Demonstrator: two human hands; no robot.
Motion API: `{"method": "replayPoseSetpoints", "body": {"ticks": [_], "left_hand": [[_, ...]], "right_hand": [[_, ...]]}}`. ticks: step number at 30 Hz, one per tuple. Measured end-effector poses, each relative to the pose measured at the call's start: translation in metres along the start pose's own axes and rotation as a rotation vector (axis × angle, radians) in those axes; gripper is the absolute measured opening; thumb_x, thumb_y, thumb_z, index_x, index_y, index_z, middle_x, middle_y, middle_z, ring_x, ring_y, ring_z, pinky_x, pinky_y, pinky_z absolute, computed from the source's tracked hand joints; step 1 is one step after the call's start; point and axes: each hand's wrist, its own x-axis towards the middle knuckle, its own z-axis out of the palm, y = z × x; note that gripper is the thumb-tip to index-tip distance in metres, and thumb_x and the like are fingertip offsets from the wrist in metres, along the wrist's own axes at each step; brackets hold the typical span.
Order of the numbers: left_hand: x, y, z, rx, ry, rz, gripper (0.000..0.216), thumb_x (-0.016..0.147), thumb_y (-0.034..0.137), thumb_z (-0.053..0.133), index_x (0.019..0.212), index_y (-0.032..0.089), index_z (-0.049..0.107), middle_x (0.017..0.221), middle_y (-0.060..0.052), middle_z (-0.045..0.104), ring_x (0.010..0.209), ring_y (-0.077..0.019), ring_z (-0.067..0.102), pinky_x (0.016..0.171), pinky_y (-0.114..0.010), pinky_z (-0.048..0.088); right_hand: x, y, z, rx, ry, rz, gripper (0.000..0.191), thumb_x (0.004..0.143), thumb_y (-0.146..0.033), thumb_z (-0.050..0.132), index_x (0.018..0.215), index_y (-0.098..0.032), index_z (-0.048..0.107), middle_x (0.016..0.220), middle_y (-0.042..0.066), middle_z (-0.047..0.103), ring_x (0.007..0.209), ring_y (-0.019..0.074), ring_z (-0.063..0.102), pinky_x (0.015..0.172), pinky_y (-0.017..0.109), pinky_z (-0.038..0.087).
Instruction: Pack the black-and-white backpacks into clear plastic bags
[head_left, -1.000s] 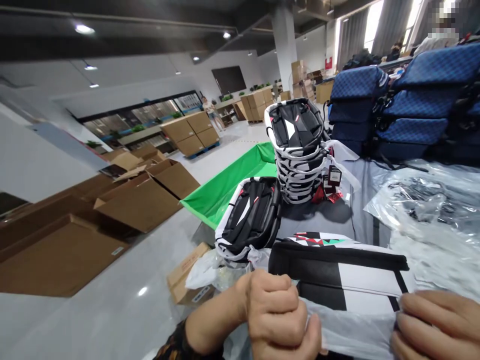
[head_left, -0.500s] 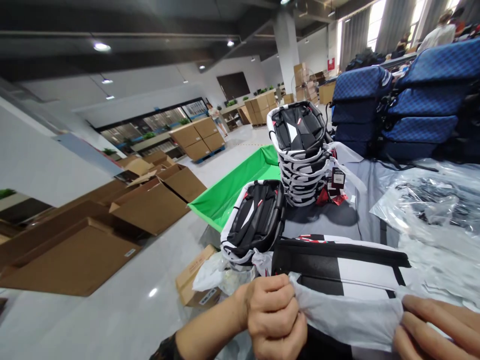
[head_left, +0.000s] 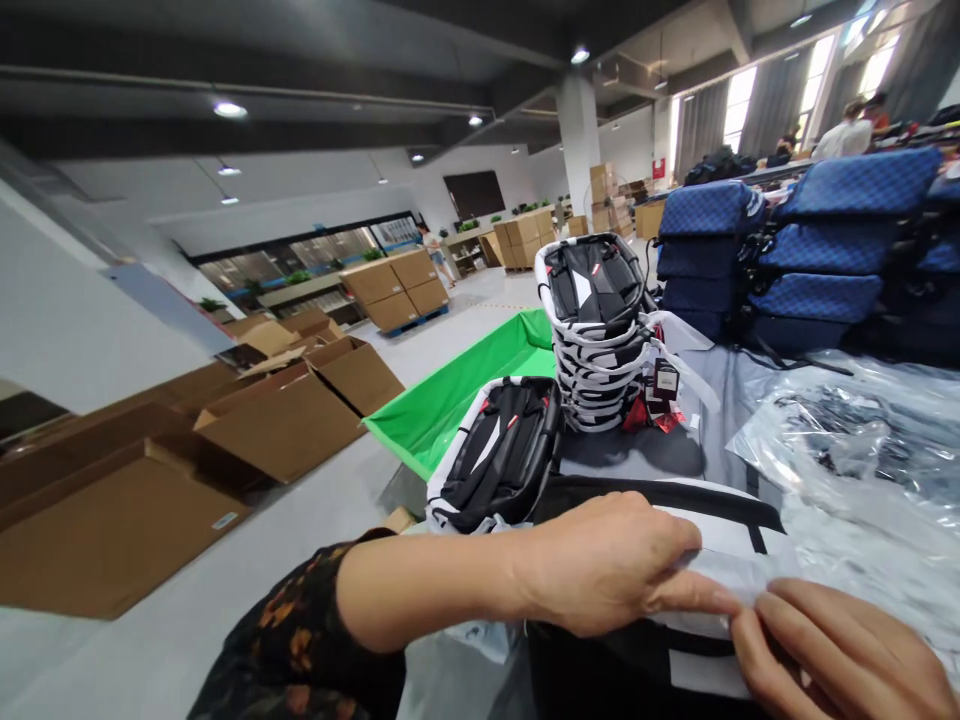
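Observation:
A black and white backpack point(head_left: 739, 525) lies flat in front of me, partly covered by a thin white plastic bag point(head_left: 731, 580). My left hand point(head_left: 607, 565) reaches across it, fingers stretched and pressed on the bag's edge. My right hand point(head_left: 832, 655) sits at the lower right, fingers flat on the same white plastic, touching the left fingertips. A second backpack point(head_left: 499, 455) of the same kind leans at the table's left edge.
A stack of black and white backpacks point(head_left: 600, 330) with red tags stands behind. Blue bags point(head_left: 817, 250) are piled at the right. Clear plastic bags point(head_left: 862, 450) cover the grey table. A green bin point(head_left: 469, 385) and open cardboard boxes point(head_left: 292, 405) stand on the floor at left. People work far right.
My left hand has opened from a fist and slid right over the backpack to meet the right hand. The white bag has been drawn further over the backpack.

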Motion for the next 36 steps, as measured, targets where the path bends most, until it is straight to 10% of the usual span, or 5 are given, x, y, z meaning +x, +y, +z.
{"method": "replayPoseSetpoints", "body": {"ticks": [7,13,23,32,36], "left_hand": [[-0.006,0.000,0.008,-0.207,-0.106,-0.082,0.037,0.091,0.045,0.070,0.076,0.018,0.050,0.058,0.010,0.035,0.053,-0.0064,0.029,0.051,-0.024,0.020],[-0.009,-0.008,0.018,0.152,-0.052,0.027,0.018,0.084,0.021,0.068,0.092,0.019,0.052,0.064,0.010,0.050,0.050,-0.0073,0.041,0.048,-0.022,0.026],[0.002,-0.029,0.038,1.100,0.390,0.183,0.031,0.087,-0.002,0.036,0.112,0.005,0.053,0.080,-0.006,0.062,0.063,-0.0192,0.059,0.050,-0.029,0.046],[-0.003,-0.062,0.051,0.450,0.481,-0.220,0.039,0.096,0.003,0.039,0.132,0.010,0.052,0.107,-0.011,0.061,0.099,-0.0234,0.059,0.090,-0.040,0.055],[-0.018,-0.048,0.025,-0.052,0.339,-0.095,0.093,0.085,0.039,0.075,0.159,0.021,0.022,0.145,-0.016,0.045,0.134,-0.0290,0.044,0.117,-0.052,0.037]], "right_hand": [[-0.030,-0.013,-0.005,0.307,-0.076,0.216,0.034,0.105,-0.017,0.033,0.104,-0.022,0.066,0.079,0.001,0.073,0.071,0.0145,0.069,0.065,0.023,0.054],[-0.060,0.009,-0.026,0.252,-0.042,0.604,0.017,0.099,-0.040,0.058,0.109,-0.028,0.066,0.083,0.003,0.071,0.073,0.0152,0.069,0.070,0.021,0.056],[0.026,0.023,0.036,-0.052,-0.126,0.207,0.029,0.097,-0.004,0.036,0.107,-0.006,0.063,0.079,0.009,0.065,0.069,0.0209,0.060,0.062,0.034,0.046],[0.007,0.037,0.042,-0.060,-0.088,0.277,0.031,0.101,-0.008,0.030,0.111,-0.010,0.059,0.087,0.010,0.064,0.076,0.0200,0.060,0.069,0.031,0.050],[-0.008,0.046,0.048,0.043,-0.024,0.314,0.033,0.101,-0.010,0.035,0.124,-0.013,0.059,0.099,0.011,0.066,0.089,0.0225,0.063,0.079,0.034,0.052]]}}
